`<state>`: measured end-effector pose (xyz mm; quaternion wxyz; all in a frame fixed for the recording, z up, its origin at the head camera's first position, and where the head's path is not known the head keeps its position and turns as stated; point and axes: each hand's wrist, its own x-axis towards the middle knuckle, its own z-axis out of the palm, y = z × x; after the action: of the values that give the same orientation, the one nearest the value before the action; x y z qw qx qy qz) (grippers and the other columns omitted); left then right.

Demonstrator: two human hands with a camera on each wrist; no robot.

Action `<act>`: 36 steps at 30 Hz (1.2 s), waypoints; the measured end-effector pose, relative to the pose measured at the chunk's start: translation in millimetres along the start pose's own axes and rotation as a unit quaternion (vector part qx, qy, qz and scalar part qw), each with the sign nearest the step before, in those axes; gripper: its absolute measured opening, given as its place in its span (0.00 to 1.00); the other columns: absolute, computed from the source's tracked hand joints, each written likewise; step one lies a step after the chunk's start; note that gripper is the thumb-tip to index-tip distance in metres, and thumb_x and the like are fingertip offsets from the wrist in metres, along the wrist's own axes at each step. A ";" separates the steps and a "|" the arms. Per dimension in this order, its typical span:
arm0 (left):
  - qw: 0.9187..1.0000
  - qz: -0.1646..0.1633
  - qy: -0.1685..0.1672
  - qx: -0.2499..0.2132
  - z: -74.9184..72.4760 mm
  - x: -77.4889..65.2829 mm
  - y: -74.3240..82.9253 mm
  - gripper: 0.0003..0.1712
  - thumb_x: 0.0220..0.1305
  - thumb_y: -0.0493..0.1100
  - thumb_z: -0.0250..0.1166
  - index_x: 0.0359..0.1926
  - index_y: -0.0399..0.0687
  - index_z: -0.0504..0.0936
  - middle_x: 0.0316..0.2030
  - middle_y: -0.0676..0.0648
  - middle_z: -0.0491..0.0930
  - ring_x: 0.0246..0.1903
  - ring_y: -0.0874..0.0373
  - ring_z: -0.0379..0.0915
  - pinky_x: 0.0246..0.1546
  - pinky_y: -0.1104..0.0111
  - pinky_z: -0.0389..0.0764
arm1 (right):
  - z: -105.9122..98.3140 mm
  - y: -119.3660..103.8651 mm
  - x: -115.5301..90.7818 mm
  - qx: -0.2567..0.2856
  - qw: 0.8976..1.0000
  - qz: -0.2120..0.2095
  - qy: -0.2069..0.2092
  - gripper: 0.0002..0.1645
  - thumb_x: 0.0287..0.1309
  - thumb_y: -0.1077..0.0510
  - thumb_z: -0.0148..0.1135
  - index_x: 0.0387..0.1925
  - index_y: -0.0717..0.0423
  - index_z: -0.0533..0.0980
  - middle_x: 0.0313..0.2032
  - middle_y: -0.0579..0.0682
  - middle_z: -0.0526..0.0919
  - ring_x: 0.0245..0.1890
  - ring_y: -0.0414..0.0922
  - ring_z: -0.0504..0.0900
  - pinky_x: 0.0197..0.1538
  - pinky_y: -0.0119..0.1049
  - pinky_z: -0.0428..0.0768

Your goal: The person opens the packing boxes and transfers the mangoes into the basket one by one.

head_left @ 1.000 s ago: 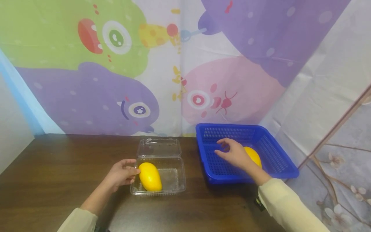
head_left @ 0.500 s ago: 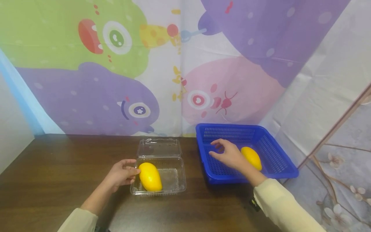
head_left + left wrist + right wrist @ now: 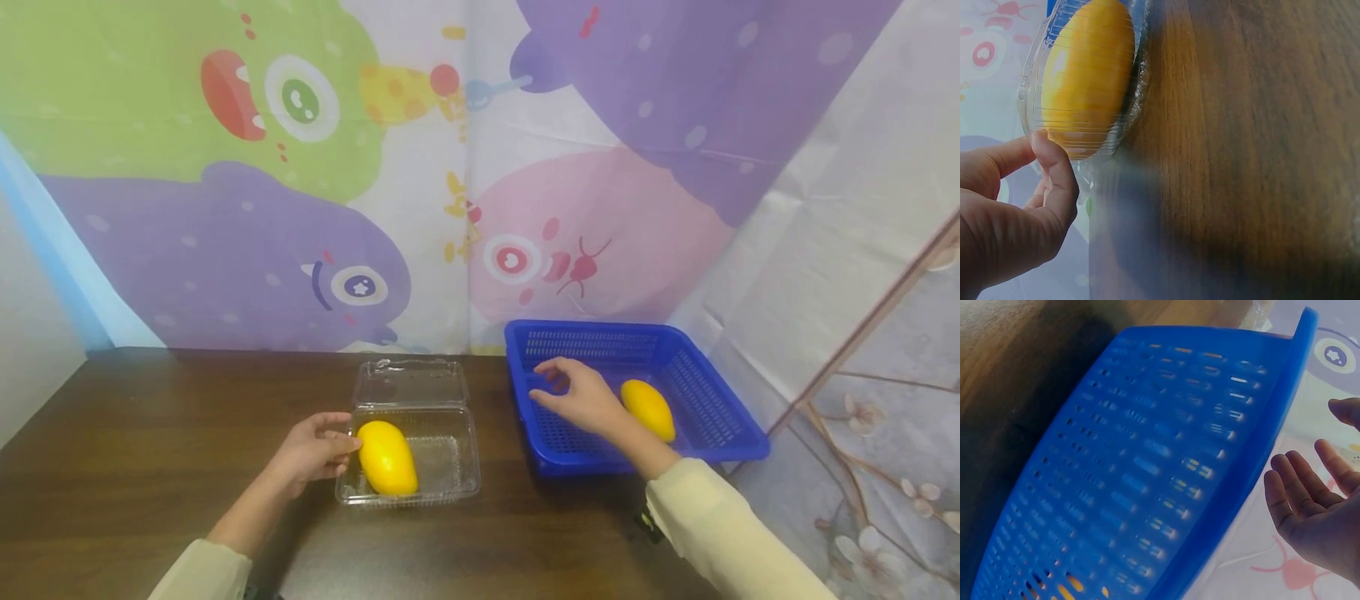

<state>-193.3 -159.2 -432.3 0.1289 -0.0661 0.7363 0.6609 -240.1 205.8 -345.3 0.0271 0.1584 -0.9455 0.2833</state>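
My left hand pinches the left rim of a clear plastic clamshell container. Its lid lies folded back, away from me. A yellow mango rests in the left half of the container, close to the thumb. The left wrist view shows thumb and finger at the rim, with the mango behind the clear wall. Above the left part of a blue plastic basket hovers my right hand, fingers loosely bent and holding nothing. Another mango lies in the basket, right of that hand.
Container and basket stand side by side on a dark wooden table, a gap between them. A cartoon-printed curtain hangs behind the table. On the right, a flower-patterned sheet stands close to the basket.
My right hand has drifted left over the basket, uncovering more of the mango there. The left hand, the container and its mango have stayed in place.
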 end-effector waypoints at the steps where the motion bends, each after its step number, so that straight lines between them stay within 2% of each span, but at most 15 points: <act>1: 1.000 0.000 -0.001 -0.001 -0.1 -0.1 -0.1 0.35 0.59 0.35 0.63 0.64 0.30 0.57 0.32 0.48 0.74 0.23 0.62 0.70 0.25 0.74 0.80 | 0.9 -0.8 0.6 0.001 1.000 0.000 -0.001 0.23 0.52 0.49 0.66 0.49 0.55 0.76 0.44 0.57 0.81 0.42 0.49 0.79 0.47 0.44 0.79; 14: 1.000 0.002 -0.004 -0.001 -1.1 0.5 1.2 0.36 0.59 0.35 0.63 0.64 0.30 0.56 0.31 0.48 0.75 0.23 0.62 0.70 0.25 0.74 0.80 | 7.7 -8.6 5.0 0.009 1.000 -0.018 -0.008 0.23 0.53 0.48 0.66 0.49 0.54 0.76 0.44 0.56 0.82 0.43 0.49 0.80 0.47 0.45 0.80; 31: 1.000 0.001 0.000 0.009 -0.6 1.3 0.3 0.36 0.59 0.34 0.63 0.64 0.30 0.57 0.31 0.48 0.75 0.24 0.61 0.70 0.25 0.74 0.80 | 14.2 -19.0 7.1 0.023 0.999 -0.023 -0.020 0.23 0.53 0.49 0.66 0.48 0.55 0.76 0.43 0.54 0.82 0.42 0.50 0.80 0.44 0.42 0.81; 36: 1.000 -0.001 -0.001 0.008 -0.3 1.2 -0.6 0.36 0.59 0.34 0.63 0.64 0.30 0.57 0.32 0.48 0.75 0.24 0.61 0.70 0.25 0.73 0.80 | 16.4 -21.3 6.3 0.030 0.999 -0.018 -0.019 0.21 0.52 0.49 0.66 0.47 0.52 0.77 0.43 0.53 0.82 0.42 0.49 0.80 0.43 0.40 0.81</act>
<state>-194.3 -159.4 -433.2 0.1309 -0.0651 0.7413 0.6551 -238.8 178.3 -346.9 0.0098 0.1815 -0.9339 0.3079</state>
